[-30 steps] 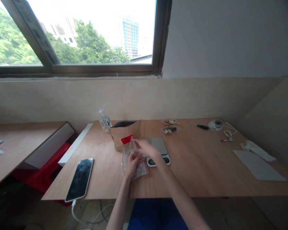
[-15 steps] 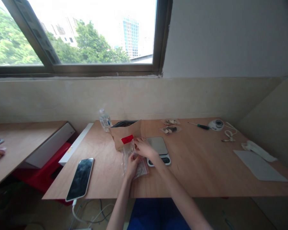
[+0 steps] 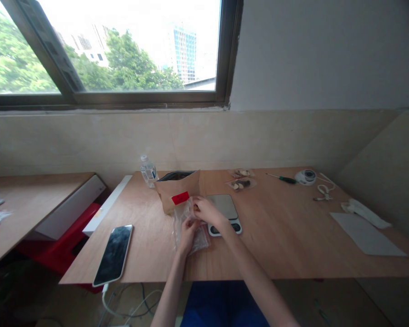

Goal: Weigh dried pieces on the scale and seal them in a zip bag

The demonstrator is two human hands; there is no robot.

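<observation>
A phone [image 3: 113, 255] lies screen up near the front left of the table [image 3: 293, 245], with a cable [image 3: 122, 304] hanging from its near end. At the back left a bottle [image 3: 147, 171] stands beside a brown paper bag [image 3: 177, 188]. A scale [image 3: 226, 204] sits mid-table, with two small packets [image 3: 241, 178] behind it. Further right lie a screwdriver [image 3: 282, 179], a round white device [image 3: 306, 176], a cord [image 3: 322, 190], a cloth [image 3: 361, 212] and a grey sheet [image 3: 366, 234]. A second desk [image 3: 27, 213] stands to the left.
</observation>
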